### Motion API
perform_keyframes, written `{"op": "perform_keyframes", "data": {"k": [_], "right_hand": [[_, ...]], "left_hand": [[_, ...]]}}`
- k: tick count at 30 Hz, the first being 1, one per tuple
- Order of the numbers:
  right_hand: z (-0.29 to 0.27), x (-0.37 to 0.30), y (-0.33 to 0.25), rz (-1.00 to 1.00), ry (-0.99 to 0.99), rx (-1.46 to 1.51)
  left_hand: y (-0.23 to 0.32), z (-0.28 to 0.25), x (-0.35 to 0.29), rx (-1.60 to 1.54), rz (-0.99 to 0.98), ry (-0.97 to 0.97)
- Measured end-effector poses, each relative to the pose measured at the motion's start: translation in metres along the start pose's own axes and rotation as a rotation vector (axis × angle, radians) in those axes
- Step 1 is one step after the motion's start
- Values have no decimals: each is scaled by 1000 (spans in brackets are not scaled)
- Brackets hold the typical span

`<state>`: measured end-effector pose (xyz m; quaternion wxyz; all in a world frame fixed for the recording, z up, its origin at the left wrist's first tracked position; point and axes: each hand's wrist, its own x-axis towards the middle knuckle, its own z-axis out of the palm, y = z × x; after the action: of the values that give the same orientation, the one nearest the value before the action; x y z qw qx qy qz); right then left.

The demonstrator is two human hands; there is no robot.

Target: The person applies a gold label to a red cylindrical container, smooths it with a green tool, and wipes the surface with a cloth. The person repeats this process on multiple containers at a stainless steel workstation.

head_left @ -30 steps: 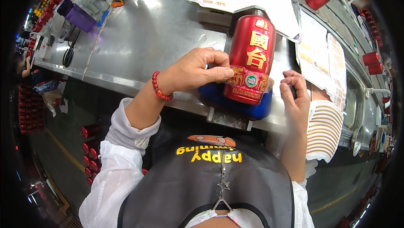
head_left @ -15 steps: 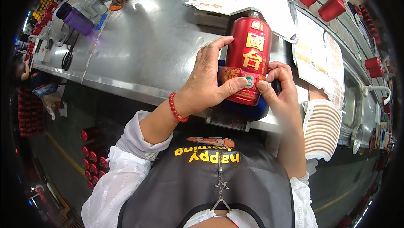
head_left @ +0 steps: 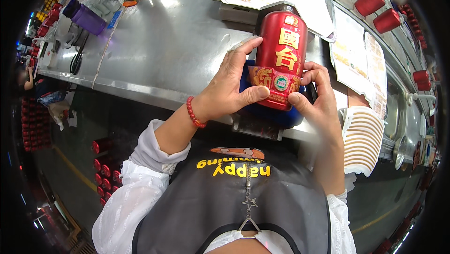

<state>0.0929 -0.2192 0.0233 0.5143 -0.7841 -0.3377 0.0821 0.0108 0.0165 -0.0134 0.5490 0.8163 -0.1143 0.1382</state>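
Now, my hands: left hand (head_left: 229,90) and right hand (head_left: 315,98) both closed on the red bottle (head_left: 280,64).
Why: I think thumbs press its label flat.

Single head-worn fisheye view, looking steeply down over the person's chest, facing the near edge of the long brushed-steel workbench (head_left: 173,47), close above both hands, bench edges bending toward the dark round rim.

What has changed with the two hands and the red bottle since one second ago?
The right hand moved in from the side and took hold of the red bottle at its lower band. The left hand shifted its fingers upward along the bottle's side. The bottle stayed lying on the blue cradle on the steel table.
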Motion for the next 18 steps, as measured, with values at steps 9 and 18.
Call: {"op": "perform_keyframes", "data": {"k": [9, 18], "right_hand": [[1, -11, -4, -120, 351, -35], [7, -14, -46, -546, 38, -284]], "left_hand": [[-3, 2, 0, -16, -16, -6], [-5, -1, -13, 441, 149, -15]]}}
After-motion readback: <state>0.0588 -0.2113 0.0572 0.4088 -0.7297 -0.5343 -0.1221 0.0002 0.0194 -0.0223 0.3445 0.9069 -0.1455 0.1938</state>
